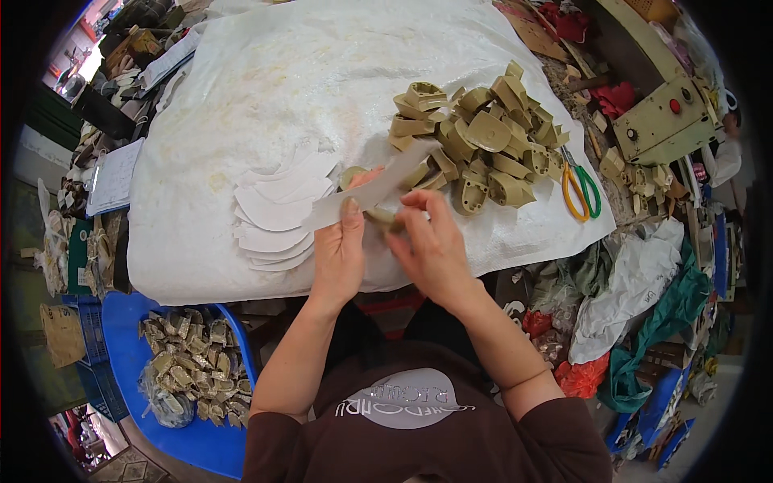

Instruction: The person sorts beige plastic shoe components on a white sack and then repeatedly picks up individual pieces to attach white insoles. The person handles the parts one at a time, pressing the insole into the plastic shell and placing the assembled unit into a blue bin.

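Note:
My left hand [340, 253] is closed, its thumb pressing a curved white sheet piece [372, 193] against its fingers. Behind that piece, an olive-tan shoe heel [382, 216] shows partly between my hands; the sheet covers most of it. My right hand [435, 253] is beside the heel with its fingers curled in, slightly blurred; what they pinch, if anything, is hidden. To the left, several curved white pieces [278, 211] lie fanned in an overlapping stack. A heap of olive-tan heels [489, 133] lies just beyond my right hand.
A white woven cover [241, 88] spreads over the table. Orange-and-green-handled scissors [581, 193] lie at its right edge. A blue tub [129, 354] with glittery pieces stands lower left. Crumpled bags [624, 298] sit lower right, below a pale green machine [667, 117]. Papers [117, 177] lie left.

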{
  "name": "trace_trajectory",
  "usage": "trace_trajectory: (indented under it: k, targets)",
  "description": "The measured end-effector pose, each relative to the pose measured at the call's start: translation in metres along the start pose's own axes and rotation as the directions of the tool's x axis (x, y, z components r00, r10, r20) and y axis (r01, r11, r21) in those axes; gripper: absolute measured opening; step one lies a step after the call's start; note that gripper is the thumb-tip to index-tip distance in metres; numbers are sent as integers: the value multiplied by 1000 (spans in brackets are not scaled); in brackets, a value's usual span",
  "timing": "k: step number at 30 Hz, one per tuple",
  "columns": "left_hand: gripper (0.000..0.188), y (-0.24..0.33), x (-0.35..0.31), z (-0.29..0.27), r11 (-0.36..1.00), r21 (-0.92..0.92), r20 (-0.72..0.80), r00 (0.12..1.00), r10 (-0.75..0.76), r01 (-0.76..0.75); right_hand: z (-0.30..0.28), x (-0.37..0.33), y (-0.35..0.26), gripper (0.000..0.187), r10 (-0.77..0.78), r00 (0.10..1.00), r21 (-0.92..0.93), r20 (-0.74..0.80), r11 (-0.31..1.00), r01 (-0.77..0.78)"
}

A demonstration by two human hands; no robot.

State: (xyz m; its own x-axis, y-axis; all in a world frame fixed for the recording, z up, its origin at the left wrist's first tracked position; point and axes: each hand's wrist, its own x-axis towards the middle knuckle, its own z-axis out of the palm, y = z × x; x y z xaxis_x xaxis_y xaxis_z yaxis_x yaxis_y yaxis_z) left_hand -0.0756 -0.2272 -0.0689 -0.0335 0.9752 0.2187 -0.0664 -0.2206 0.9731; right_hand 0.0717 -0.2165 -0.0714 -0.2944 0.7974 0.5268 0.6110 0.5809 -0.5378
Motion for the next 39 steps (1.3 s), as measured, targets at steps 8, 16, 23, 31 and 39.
trace_trajectory:
  k: [8,16,23,31,39]
  targets:
    - [40,-1,-3,4,999,-36,-43,999,19,-20,-19,-22,23,37,-104,991,140,80,986,92]
    - [37,8,-27,-9,892,-427,-87,975,-206,150,-19,-29,13,67,19,993,73,114,997,-27]
    - [36,6,-61,-18,814,-546,-76,955,-286,200,-43,-35,19,44,-51,981,192,189,981,14]
    - [37,25,-70,2,768,-590,-26,946,-325,248,-24,-24,-30,49,-122,976,528,-178,825,200]
    - [40,35,-75,6,800,-539,15,953,-302,262,-9,-29,-26,46,-215,931,464,-294,820,336]
